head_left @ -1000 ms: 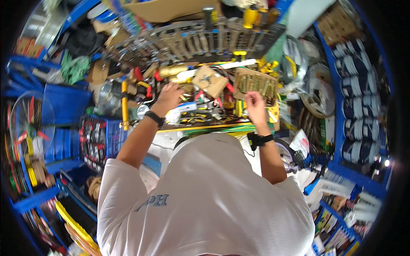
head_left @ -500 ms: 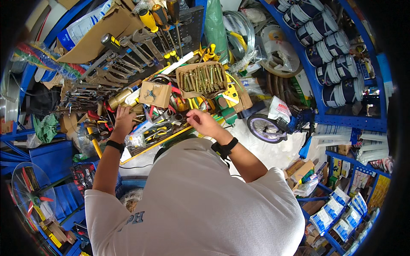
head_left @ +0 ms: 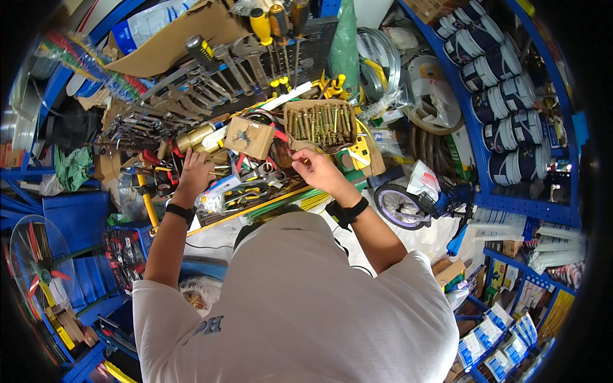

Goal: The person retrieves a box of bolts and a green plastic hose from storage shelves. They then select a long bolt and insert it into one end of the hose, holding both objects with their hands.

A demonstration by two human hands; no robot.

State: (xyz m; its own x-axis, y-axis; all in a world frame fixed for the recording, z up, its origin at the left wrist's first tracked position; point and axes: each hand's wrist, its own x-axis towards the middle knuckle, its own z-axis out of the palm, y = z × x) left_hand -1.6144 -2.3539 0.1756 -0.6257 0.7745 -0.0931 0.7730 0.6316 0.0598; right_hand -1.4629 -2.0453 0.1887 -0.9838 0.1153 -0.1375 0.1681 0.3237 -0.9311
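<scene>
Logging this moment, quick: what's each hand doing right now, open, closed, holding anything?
Left hand: resting on the tool pile, grip cannot be told.
Right hand: fingers pinched below the box of bolts; contents cannot be told.

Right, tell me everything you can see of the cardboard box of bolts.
The cardboard box of bolts is a shallow, open brown tray, its edges worn and bent. It is packed with brass-coloured bolts lying side by side in a row. It rests tilted among tools on the cluttered bench, below the hanging screwdrivers. The right hand is at its near edge, seemingly touching it.
</scene>
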